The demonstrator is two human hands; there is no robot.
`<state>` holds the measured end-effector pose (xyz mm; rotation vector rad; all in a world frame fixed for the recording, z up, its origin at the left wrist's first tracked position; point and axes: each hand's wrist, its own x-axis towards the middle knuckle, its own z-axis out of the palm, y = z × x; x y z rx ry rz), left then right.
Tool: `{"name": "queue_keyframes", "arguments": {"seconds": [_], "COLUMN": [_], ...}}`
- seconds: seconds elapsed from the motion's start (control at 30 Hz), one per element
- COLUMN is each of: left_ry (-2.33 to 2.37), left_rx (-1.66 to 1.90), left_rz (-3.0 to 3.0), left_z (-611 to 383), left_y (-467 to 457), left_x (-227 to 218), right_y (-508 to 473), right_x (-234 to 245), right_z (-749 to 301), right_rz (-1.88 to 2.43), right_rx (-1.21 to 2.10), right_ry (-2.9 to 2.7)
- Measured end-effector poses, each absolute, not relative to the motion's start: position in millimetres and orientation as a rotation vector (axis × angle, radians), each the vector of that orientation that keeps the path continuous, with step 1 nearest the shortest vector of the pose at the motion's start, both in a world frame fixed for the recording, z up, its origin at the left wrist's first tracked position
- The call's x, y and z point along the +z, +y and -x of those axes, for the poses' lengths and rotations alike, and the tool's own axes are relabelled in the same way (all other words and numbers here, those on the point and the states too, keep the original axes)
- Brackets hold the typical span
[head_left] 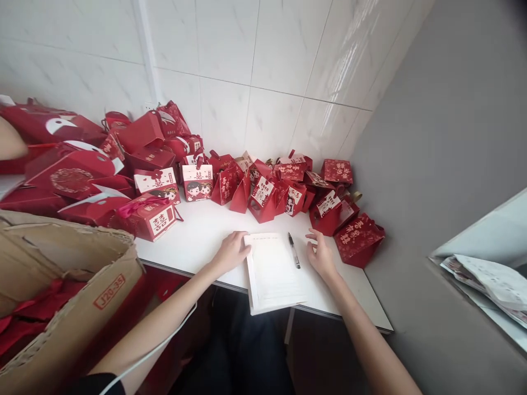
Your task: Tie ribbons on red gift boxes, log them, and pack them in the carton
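Left hand (pixel 229 253) touches the lined notepad (pixel 275 269), apparently steadying it — grip unclear; right hand (pixel 323 259), half-spread, empty — gel pen (pixel 293 251) at its nine o'clock.

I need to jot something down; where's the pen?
In the head view, the pen lies on the white table, between the notebook on its left and the right hand.

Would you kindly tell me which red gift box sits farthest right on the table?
The gold-lettered box beside the grey wall; no other sits so far right.
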<state>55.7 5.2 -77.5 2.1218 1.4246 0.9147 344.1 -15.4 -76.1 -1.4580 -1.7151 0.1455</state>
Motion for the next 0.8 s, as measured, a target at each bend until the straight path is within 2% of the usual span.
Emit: {"name": "queue_keyframes", "arguments": {"seconds": [0.3, 0.5, 0.8], "left_ry": [1.453, 1.425, 1.399], "left_rx": [1.282, 1.466, 1.512], "left_rz": [-1.722, -1.464, -1.304], "left_z": [-66, -58, -57], "left_y": [72, 75, 74], "left_x": [-74, -73, -77], "right_y": [44, 92, 109], "right_x": [-17, 34, 49], "right_z": [-286, -213, -130], "right_rz": [1.191, 1.092, 1.179], "right_rx": [0.024, -0.110, -0.031], "right_ry": [-1.755, -1.857, -2.196]}}
